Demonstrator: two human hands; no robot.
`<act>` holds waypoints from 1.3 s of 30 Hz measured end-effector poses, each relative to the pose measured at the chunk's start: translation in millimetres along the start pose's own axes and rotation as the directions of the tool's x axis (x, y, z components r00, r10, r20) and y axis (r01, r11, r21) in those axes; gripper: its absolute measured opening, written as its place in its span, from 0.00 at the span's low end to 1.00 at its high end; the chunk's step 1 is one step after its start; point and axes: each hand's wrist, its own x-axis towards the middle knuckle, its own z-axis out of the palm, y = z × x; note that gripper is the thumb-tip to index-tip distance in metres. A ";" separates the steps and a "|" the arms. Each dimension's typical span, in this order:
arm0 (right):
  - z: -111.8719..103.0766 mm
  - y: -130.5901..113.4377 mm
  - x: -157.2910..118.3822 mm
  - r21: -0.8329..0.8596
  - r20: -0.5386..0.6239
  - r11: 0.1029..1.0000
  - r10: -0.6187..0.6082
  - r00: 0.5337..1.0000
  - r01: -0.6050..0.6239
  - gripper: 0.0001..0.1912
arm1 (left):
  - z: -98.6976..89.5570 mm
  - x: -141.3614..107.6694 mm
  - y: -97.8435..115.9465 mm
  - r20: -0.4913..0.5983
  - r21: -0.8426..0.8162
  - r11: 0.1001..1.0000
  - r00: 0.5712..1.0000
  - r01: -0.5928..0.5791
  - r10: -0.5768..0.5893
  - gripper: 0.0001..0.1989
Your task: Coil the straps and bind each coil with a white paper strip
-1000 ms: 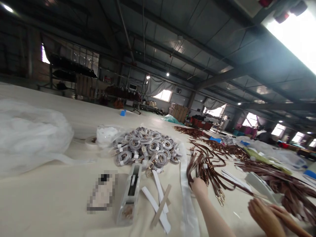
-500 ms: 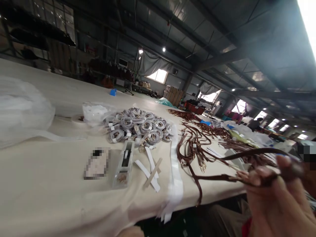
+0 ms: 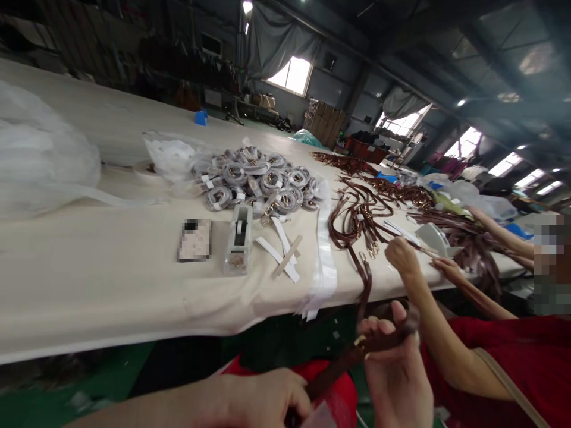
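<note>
Beyond the cream table (brown straps strewn on it), windows glow.

Coiled grey straps, tangled brown straps, white strips and translucent plastic sheeting lie across the long cream-covered desk in front of me.

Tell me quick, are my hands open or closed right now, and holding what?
Left hand: closed, holding a brown strap.
Right hand: closed, fingers curled, holding the strap near its gold-coloured fitting.
</note>
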 end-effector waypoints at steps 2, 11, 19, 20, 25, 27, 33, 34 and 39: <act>-16.6 18.4 -3.0 -0.075 0.043 0.993 0.097 0.994 -0.093 0.26 | -8.9 -4.2 -0.1 -0.034 0.076 0.996 0.998 -0.050 0.053 0.27; -56.2 26.5 -4.0 0.279 0.030 0.937 0.211 0.977 -0.210 0.21 | -31.0 -18.7 -13.6 0.065 0.518 0.855 0.998 -0.025 -0.010 0.15; -48.6 65.5 1.8 0.398 0.014 0.798 0.487 0.873 -0.452 0.35 | -10.0 -17.5 -4.9 -0.182 0.928 0.339 0.982 0.155 0.048 0.05; -43.9 75.8 -1.9 0.342 0.029 0.797 0.520 0.854 -0.497 0.31 | -10.0 -17.7 -6.0 -0.195 0.944 0.287 0.978 0.164 0.081 0.04; -29.5 91.6 -13.7 0.277 0.123 0.806 0.510 0.851 -0.523 0.10 | -12.5 -18.5 -17.5 -0.186 0.907 0.394 0.981 0.150 0.055 0.06; -27.6 84.9 -14.1 0.277 0.110 0.834 0.466 0.878 -0.477 0.05 | -11.3 -17.4 -19.7 -0.149 0.849 0.513 0.989 0.122 0.011 0.10; -23.3 76.0 -12.1 0.102 0.119 0.960 0.247 0.962 -0.259 0.14 | -6.4 -15.5 -15.5 -0.144 0.915 0.390 0.986 0.099 0.088 0.07; -24.0 77.8 -11.3 0.011 0.123 0.972 0.231 0.965 -0.234 0.17 | -7.1 -16.0 -15.3 -0.181 0.925 0.356 0.978 0.135 0.100 0.07; -35.9 86.6 -9.4 -0.327 0.133 0.917 0.285 0.949 -0.230 0.19 | -17.6 -20.3 -20.6 -0.330 0.849 0.460 0.941 0.260 0.077 0.10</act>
